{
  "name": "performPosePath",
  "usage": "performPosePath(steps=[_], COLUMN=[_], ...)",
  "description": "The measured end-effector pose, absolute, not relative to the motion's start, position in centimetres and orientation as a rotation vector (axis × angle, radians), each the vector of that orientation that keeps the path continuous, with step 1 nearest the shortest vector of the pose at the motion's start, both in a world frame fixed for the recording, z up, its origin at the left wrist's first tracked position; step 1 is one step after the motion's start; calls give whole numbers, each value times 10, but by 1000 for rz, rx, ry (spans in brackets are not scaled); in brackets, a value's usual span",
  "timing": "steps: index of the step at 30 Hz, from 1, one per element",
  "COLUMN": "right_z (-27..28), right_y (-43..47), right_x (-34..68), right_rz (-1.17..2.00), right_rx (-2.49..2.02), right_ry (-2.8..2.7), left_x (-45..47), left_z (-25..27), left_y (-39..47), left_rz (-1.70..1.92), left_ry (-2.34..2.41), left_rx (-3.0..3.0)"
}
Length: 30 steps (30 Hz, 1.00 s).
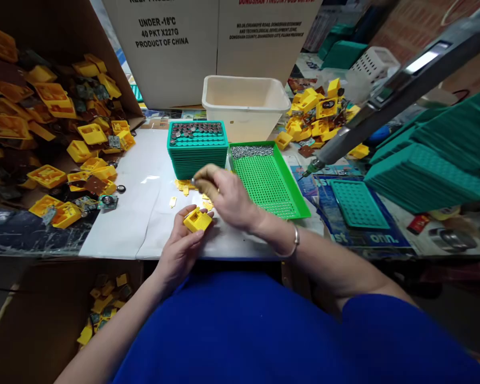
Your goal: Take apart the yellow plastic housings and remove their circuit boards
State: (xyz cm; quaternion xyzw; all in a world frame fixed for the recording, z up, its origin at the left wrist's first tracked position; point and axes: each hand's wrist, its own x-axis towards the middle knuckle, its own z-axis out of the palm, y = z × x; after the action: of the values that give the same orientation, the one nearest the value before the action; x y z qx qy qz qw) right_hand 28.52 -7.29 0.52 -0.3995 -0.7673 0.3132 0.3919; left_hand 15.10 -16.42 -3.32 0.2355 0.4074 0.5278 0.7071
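My left hand (183, 242) holds a small yellow plastic housing (198, 220) between thumb and fingers, with an open square recess facing up. Above it and to its right, my right hand (228, 194) is closed in a pinch on a small silvery button cell (194, 182), slightly blurred. Behind the pinch stands a stack of teal trays (197, 154), with many button cells (192, 129) on the top one. Small yellow covers (185, 187) lie on the white sheet near my fingers, partly hidden by my right hand.
A green perforated basket (290, 181) holds small metal screws (253, 152). Behind it stands a white tub (244, 101). Yellow housings fill a carton (50, 106) on the left and form a pile (320, 114) at back right. An electric screwdriver (368, 106) hangs on the right, near teal trays (432, 154).
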Motion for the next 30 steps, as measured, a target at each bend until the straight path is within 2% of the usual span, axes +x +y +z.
performPosePath(steps=[4, 8, 17, 27, 30], right_z=[-35, -46, -57, -58, -55], right_y=[-108, -114, -120, -119, -117], right_x=[282, 281, 284, 287, 292], right_rz=[751, 681, 1121, 1268, 1221], right_rx=[-1101, -1128, -968, -883, -902], right_ry=[-1863, -1851, -1454, -1359, -1396], left_x=[166, 173, 173, 168, 165], left_z=[-36, -37, -46, -45, -46], left_y=[-162, -163, -165, -164, -162], left_rz=[1212, 1242, 1273, 1287, 1305], left_ry=[924, 937, 868, 862, 885], left_rx=[593, 632, 610, 587, 576])
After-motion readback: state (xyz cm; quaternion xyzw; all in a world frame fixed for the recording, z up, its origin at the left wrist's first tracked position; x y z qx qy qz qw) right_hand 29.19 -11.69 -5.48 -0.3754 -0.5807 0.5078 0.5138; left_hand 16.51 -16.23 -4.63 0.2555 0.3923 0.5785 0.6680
